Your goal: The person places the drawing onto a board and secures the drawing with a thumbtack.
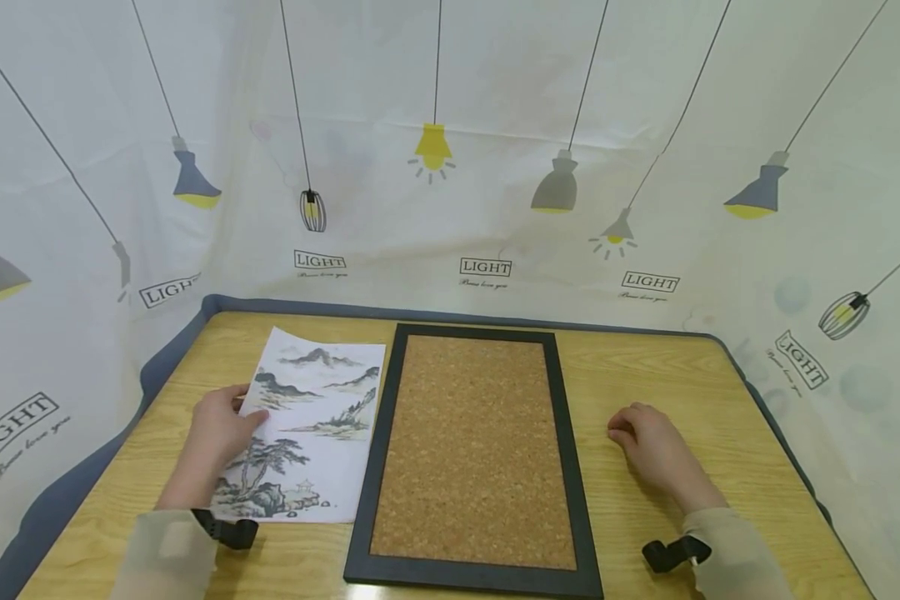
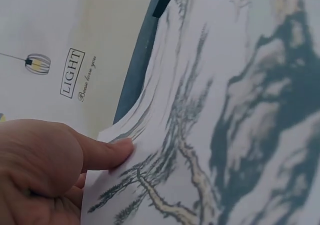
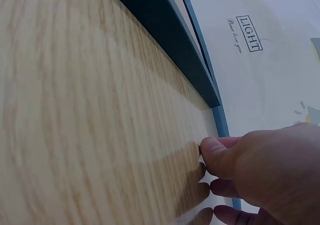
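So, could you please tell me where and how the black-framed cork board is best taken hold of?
Probably by its right frame rail, coming from the right: its thick edge stands up from the wood-grain table, whereas the landscape print sits close along the left frame rail.

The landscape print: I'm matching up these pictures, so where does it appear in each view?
Head: the landscape print is left of centre, in the left hand, beside the corkboard.
Left wrist: fills the centre and right.
Right wrist: not in it.
Shared landmark: the LIGHT lettering, though it repeats.
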`<state>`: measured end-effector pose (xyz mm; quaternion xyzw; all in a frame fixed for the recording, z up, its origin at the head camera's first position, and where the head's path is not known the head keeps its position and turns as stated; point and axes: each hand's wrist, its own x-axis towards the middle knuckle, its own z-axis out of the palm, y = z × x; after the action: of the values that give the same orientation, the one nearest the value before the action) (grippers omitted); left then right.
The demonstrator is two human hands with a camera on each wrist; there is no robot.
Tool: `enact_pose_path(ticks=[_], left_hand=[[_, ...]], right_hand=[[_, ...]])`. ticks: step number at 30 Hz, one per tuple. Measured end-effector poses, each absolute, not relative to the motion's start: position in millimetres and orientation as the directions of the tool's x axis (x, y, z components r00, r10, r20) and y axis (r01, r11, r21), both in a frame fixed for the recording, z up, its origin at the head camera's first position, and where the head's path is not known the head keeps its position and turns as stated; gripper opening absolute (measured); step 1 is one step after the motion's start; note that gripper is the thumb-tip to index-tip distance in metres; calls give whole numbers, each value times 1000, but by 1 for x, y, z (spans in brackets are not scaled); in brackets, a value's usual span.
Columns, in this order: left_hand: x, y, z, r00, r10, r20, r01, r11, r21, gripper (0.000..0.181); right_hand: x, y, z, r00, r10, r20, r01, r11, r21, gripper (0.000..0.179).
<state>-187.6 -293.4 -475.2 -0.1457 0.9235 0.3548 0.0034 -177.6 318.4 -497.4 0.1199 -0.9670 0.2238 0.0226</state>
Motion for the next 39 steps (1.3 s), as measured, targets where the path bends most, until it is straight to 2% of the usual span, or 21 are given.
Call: enact_pose_path(ticks=[8, 17, 23, 39], left_hand=[[-188, -305, -477, -956, -231, -184, -291, 633, 718, 52], [-183, -314, -475, -941, -205, -268, -336, 500, 798, 53], [-180, -319, -465, -952, -187, -243, -305, 487, 818, 53], [-174, -316, -430, -962, -191, -196, -248, 304, 920, 56]], right_hand=[[-176, 318, -497, -970, -215, 115, -244, 859, -450, 5], [-176, 317, -496, -981, -177, 75, -191, 846, -498, 5], [-175, 315, -493, -983, -165, 78, -181, 835, -519, 7], [-173, 309, -477, -968, -172, 185, -247, 794, -555, 9]])
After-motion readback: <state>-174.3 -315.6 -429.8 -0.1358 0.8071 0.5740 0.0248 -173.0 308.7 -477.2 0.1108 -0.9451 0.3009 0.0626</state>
